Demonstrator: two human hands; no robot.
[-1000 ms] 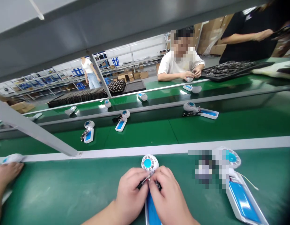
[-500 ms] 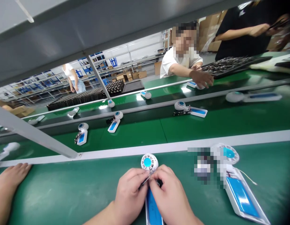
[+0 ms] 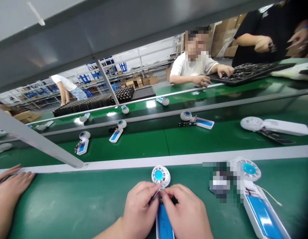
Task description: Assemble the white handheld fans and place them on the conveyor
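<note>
A white handheld fan [image 3: 164,179] lies on the green bench in front of me, its round slotted head with a turquoise centre pointing away. A blue battery [image 3: 165,222] shows in its uncovered handle, between my hands. My left hand [image 3: 141,206] is closed at the fan's neck, thumb and fingers pinching a thin dark piece. Opposite it, my right hand [image 3: 186,208] is closed too, its fingertips pressed together at the neck. What the right fingertips hold is hidden. To the right lies a second uncovered fan [image 3: 250,171] with a loose pale wire.
Beyond a white rail [image 3: 139,161], a green conveyor belt [image 3: 146,139] carries several fans. Another person's hand [image 3: 14,186] rests on the bench at left. A slanting white post [image 3: 44,142] stands left. Across the line, a co-worker [image 3: 191,71] reaches to a black tray [image 3: 218,79] of small parts.
My hands stay at the fan's neck with only a slight shift. On the near belt the fans have moved left. The co-worker opposite has drawn back the outstretched arm and has a hand at the tray.
</note>
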